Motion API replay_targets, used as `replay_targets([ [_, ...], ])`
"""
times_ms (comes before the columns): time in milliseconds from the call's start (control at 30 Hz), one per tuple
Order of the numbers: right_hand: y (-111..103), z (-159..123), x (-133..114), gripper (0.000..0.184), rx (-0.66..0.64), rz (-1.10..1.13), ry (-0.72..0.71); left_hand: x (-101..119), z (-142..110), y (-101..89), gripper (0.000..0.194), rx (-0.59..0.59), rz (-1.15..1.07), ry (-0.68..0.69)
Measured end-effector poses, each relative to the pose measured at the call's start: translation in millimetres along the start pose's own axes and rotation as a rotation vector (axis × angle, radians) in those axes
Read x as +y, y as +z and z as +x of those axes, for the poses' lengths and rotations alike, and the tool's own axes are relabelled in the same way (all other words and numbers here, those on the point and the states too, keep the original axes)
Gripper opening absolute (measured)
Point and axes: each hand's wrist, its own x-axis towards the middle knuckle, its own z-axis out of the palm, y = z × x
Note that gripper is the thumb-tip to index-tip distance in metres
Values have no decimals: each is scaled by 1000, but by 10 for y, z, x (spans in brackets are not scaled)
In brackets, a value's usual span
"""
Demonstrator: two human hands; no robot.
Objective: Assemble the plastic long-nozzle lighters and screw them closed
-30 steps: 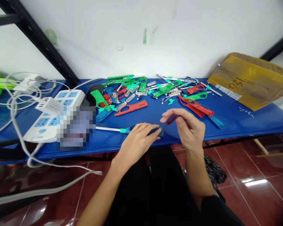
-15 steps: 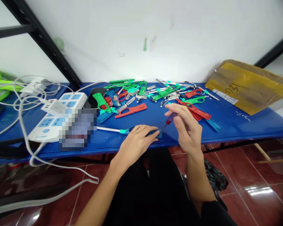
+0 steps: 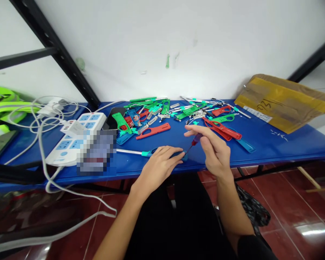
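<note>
A blue long-necked lighter [image 3: 130,152] with a silver tube and a teal collar lies along the front of the table. My left hand [image 3: 162,164] is wrapped over its handle from above, pressing it down and hiding most of it. In my right hand [image 3: 218,151] is a screwdriver [image 3: 196,139] with a purple-red handle, held slanting between thumb and fingers. Its thin shaft runs down to the bare right end of the lighter's handle; whether the tip sits in a screw is too small to tell.
Behind my hands lies a heap of green, red and blue lighter shells [image 3: 154,130], tubes and wired parts. To the left are a white power strip [image 3: 59,157], loose cables and a blurred phone-like device [image 3: 97,151]. A taped cardboard box [image 3: 284,103] stands at the right.
The view has swung slightly, so the left side of the scene sits further right and lower. My right fingers have shifted a little on the screwdriver; my left hand stays on the lighter.
</note>
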Motion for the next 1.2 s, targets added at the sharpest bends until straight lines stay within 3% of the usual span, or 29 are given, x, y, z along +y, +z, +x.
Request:
replay_targets([
  [100, 32, -27, -1, 33, -5, 72, -23, 1, 9, 8, 27, 12, 12, 11],
  [233, 145, -31, 33, 20, 194, -84, -122, 12, 19, 12, 26, 10, 34, 9],
  [333, 153, -24, 24, 24, 158, -125, -137, 20, 20, 4, 27, -8, 37, -5],
  [433, 102, -20, 3, 29, 79, -50, -93, 20, 19, 1, 27, -23, 23, -23],
  [500, 87, -17, 0, 22, 71, 46, -31, 16, 19, 4, 27, -27, 12, -30],
  [600, 118, -22, 22, 9, 132, 236, 55, 13, 12, 16, 28, -31, 5, -40],
  [733, 129, -71, 80, 24, 265, 264, 70, 11, 0, 31, 28, -47, -6, -65],
  [833, 51, -140, 129, 14, 205, 63, 62, 8, 2, 33, 28, -42, -4, -70],
  [933, -43, -209, 155, 35, 100, 19, 79, 14, 8, 24, 27, -32, -6, -70],
  [1033, -83, -218, 152, 40, 60, 93, 70, 23, 12, 19, 26, -39, -20, -84],
  [1200, 54, -67, 118, 19, 90, -6, -165, 22, 8, 37, 26, -29, -7, -88],
])
